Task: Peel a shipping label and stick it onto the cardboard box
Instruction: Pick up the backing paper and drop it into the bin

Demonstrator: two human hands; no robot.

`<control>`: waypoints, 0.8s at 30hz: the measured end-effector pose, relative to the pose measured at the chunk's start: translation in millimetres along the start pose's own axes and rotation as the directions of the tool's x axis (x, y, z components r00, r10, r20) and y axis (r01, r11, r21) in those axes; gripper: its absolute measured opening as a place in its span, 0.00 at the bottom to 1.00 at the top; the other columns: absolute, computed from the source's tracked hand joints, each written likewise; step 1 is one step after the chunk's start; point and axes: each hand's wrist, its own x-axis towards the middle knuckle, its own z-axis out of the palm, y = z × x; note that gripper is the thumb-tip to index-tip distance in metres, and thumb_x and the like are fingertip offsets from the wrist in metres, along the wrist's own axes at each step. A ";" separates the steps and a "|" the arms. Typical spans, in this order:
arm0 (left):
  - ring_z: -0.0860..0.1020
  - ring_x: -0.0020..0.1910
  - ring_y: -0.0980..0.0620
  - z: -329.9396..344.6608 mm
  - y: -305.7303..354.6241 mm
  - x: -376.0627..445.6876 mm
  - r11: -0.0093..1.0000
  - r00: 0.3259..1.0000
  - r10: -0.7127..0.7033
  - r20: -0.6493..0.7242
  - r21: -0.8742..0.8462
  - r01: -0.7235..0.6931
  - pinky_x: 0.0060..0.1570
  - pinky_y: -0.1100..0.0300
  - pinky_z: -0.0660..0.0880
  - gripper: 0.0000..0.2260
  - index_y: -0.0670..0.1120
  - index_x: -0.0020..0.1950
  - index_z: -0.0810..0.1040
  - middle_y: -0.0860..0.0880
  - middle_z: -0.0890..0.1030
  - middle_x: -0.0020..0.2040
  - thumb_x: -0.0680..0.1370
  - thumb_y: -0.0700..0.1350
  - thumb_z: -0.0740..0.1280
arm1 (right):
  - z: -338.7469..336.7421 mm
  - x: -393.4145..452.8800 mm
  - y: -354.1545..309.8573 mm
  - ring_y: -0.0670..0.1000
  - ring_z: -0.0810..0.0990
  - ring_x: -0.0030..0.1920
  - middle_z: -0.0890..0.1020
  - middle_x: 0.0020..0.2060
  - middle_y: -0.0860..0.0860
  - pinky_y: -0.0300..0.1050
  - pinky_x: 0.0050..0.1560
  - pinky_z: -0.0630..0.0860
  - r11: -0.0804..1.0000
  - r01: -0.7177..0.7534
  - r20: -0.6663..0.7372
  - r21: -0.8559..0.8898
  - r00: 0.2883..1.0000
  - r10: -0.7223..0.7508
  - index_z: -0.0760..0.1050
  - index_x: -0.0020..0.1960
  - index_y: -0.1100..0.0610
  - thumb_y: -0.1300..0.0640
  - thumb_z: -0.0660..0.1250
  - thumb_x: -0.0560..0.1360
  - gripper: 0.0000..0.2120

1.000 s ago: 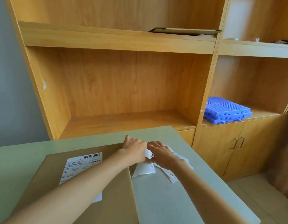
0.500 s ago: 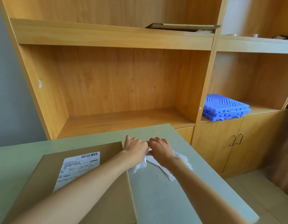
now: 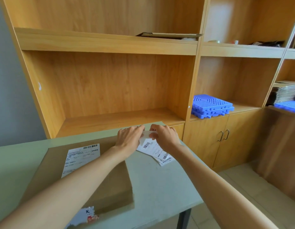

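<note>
A flat brown cardboard box [image 3: 113, 177] lies on the grey-green table, with one white shipping label [image 3: 82, 157] stuck on its top left. Beyond the box's far right corner, my left hand [image 3: 129, 138] and my right hand [image 3: 165, 137] both pinch a white label sheet [image 3: 147, 135], lifted a little off the table between the fingertips. Under the hands, a small pile of loose labels [image 3: 157, 152] with barcodes lies on the table. My forearms hide part of the box.
The table [image 3: 160, 187] ends close on the right; a dark leg shows below. Wooden shelving [image 3: 110, 90] stands right behind it. Blue plastic trays [image 3: 213, 106] sit on the cabinet at the right, flat cartons [image 3: 285, 93] farther right. A torn red-and-white sticker [image 3: 91, 214] marks the box's near edge.
Both hands have lifted the label sheet off the pile and brought it up between the fingertips. The pile underneath now shows. The view has tilted and shifted left.
</note>
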 end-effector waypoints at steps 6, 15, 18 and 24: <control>0.76 0.39 0.44 -20.3 34.6 -21.3 0.997 0.997 0.075 -0.018 -0.032 -0.076 0.32 0.57 0.60 0.12 0.49 0.44 0.66 0.51 0.82 0.48 0.73 0.32 0.62 | -46.8 -39.3 5.0 0.52 0.75 0.38 0.74 0.27 0.42 0.49 0.52 0.66 0.999 -0.036 0.074 0.005 0.997 0.036 0.76 0.44 0.48 0.57 0.66 0.74 0.04; 0.70 0.35 0.42 -37.7 100.2 -63.5 0.984 0.984 0.176 -0.034 -0.029 -0.177 0.32 0.55 0.62 0.10 0.47 0.49 0.70 0.48 0.79 0.41 0.74 0.33 0.61 | -87.8 -117.5 26.4 0.52 0.76 0.41 0.79 0.33 0.44 0.49 0.51 0.67 0.994 -0.095 -0.018 -0.056 0.995 0.094 0.77 0.45 0.48 0.50 0.65 0.78 0.04; 0.76 0.37 0.41 -30.8 126.0 -86.4 0.963 0.963 0.265 -0.037 -0.034 -0.267 0.32 0.54 0.66 0.08 0.48 0.50 0.70 0.47 0.81 0.44 0.77 0.35 0.62 | -89.9 -152.6 43.1 0.52 0.79 0.44 0.84 0.40 0.46 0.50 0.53 0.69 0.989 -0.135 -0.042 -0.060 0.990 0.133 0.78 0.48 0.49 0.50 0.65 0.79 0.05; 0.80 0.38 0.41 -5.4 175.6 -116.9 0.914 0.917 0.398 -0.009 -0.082 -0.397 0.31 0.54 0.71 0.04 0.47 0.50 0.71 0.47 0.81 0.42 0.79 0.38 0.63 | -90.8 -218.4 78.5 0.51 0.76 0.44 0.78 0.39 0.44 0.47 0.49 0.68 0.971 -0.232 -0.018 -0.054 0.973 0.231 0.80 0.51 0.51 0.51 0.66 0.78 0.06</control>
